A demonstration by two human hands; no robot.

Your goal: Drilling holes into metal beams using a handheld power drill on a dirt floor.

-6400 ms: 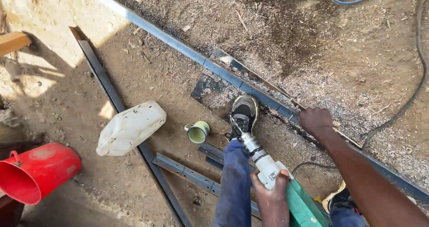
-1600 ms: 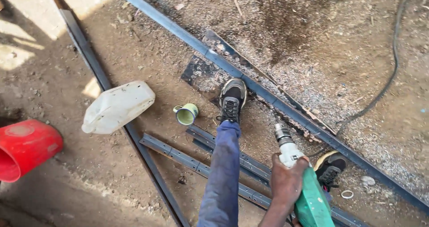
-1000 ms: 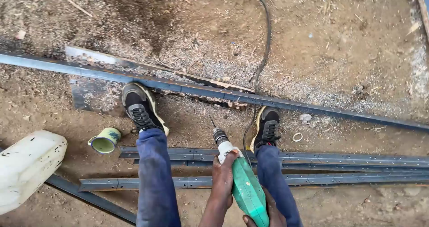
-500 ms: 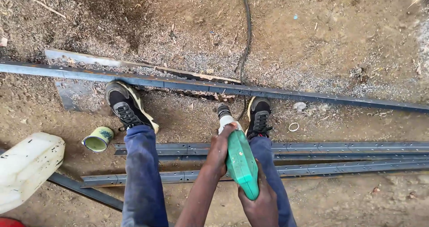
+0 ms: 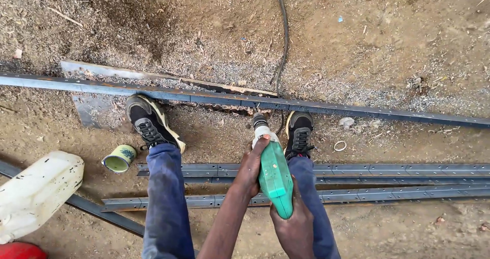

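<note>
Green and white, the electric drill (image 5: 274, 176) sits a little lower and nearer the frame's centre than half a second ago, with the camera tipped slightly so the white jerrycan (image 5: 37, 193) shows more fully at 8 o'clock and a red rim (image 5: 20, 250) peeks in at the bottom left corner. The left hand (image 5: 251, 167) wraps the drill's white neck from its 9 o'clock side, fingers curled closed over the top of the body; the right hand (image 5: 292, 228) clasps the rear of the green housing at 6 o'clock, fingers folded tight around it. The drill points toward 12 o'clock, its dark chuck aimed at the long steel angle bar (image 5: 357, 112) lying across the dirt, between the two black shoes, left (image 5: 151, 122) and right (image 5: 299, 133). Its casing is smooth, tapering, dusty near the nose. Two punched steel rails (image 5: 408, 170) lie under the legs. A small green tin (image 5: 119, 159) stands at 9 o'clock, and a black cable (image 5: 284, 39) runs off to 12.
</note>
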